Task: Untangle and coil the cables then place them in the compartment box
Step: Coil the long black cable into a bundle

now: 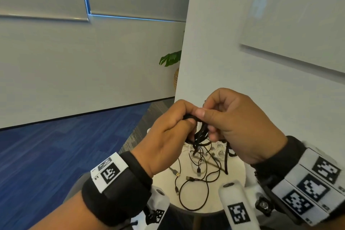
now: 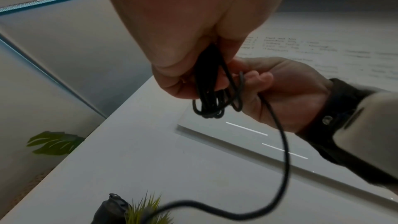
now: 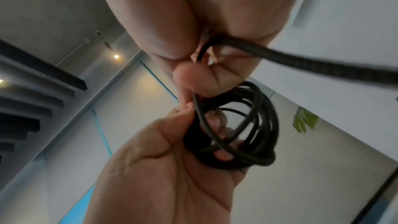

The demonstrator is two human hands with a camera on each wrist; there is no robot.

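Both hands are raised above a small round counter (image 1: 237,170) with a pale, smooth top. The left hand (image 1: 164,136) grips a black cable coil (image 1: 200,134), its fingers (image 3: 217,122) curled through the bunched loops and the thumb pressing them from above. In the right wrist view the coil shows as several round turns of thin, rubbery cord stacked loosely, some strands crossing inside the ring. The right hand (image 1: 235,127) pinches the same cable close to the left hand, with its fingers (image 2: 256,81) curled tight around the strand. From that pinch a free length of the cable hangs down in a long slack curve, seen in the left wrist view; its thicker part looks finely ribbed or braided in the right wrist view.

Below the hands, the loose cables (image 1: 196,183) lie tangled on the counter: thin black cords in overlapping loops with small metal plug ends, and a white cable (image 1: 217,150) bunched at the far side. Both wrists wear black bands (image 1: 119,188) carrying white blocks printed with square black-and-white markers. The floor is blue carpet (image 1: 56,145), and a green leaf (image 1: 170,59) shows past a pale wall edge.
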